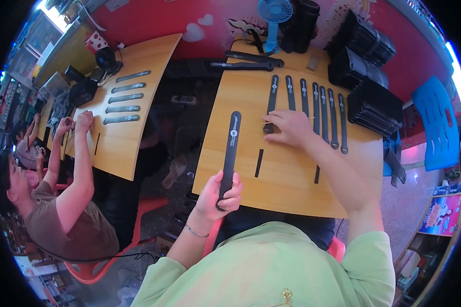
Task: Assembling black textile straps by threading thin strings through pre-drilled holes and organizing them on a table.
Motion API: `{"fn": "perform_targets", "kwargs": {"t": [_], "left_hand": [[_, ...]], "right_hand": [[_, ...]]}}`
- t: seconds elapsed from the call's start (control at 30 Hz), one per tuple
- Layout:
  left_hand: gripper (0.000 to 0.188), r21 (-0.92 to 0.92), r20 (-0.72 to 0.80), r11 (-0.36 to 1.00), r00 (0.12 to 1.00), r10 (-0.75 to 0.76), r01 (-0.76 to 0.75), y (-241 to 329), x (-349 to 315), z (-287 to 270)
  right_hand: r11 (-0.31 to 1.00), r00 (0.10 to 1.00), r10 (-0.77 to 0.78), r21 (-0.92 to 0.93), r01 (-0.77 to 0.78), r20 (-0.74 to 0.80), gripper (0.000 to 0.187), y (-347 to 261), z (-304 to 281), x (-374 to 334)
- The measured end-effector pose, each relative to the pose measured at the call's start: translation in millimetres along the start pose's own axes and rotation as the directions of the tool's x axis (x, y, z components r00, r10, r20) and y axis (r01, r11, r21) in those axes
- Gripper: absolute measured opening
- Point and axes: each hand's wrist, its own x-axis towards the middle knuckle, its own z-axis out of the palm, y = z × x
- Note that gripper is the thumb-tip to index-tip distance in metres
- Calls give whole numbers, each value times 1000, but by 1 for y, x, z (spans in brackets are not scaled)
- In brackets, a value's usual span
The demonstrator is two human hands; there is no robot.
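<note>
My left hand (220,195) is closed round the lower end of a flat black strap (232,135) with pale printing, held upright above the table's near edge. My right hand (292,128) reaches over the lower end of another black strap (274,92), the leftmost in a row; its thumb and fingers bend about that end. Thin yellowish tips show beside these fingers; I cannot make out what they are. Further black straps (323,110) lie side by side to the right, some partly covered by my hand and forearm.
Stacks of black straps (376,105) line the wooden table's (225,97) right edge. More straps (248,66), a blue fan (274,15) and a dark cylinder (306,25) are at the back. A co-worker (61,215) works at the left table. A blue chair (435,123) stands right.
</note>
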Motion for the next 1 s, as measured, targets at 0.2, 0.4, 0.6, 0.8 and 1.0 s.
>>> {"fn": "perform_targets", "kwargs": {"t": [0.2, 0.4, 0.6, 0.8, 1.0], "left_hand": [[35, 38, -96, 976, 972, 216, -213, -8, 15, 6], [37, 31, -95, 951, 946, 309, -308, -14, 33, 17], [39, 325, -64, 853, 891, 450, -408, -18, 45, 17], [37, 371, -87, 793, 832, 548, -484, -21, 64, 36], [35, 429, -16, 788, 869, 495, -441, -38, 77, 47]], "right_hand": [[999, 1000, -15, -34, 15, -1, 49, -7, -5, -9], [999, 1000, 29, -23, -29, 3, 38, -2, -5, -20], [999, 983, 45, 33, -40, -176, 33, -31, -26, -34], [874, 951, 249, 465, -139, -185, 40, -111, -69, -59], [785, 883, 416, 576, -228, -217, 37, -114, -55, -81]]}}
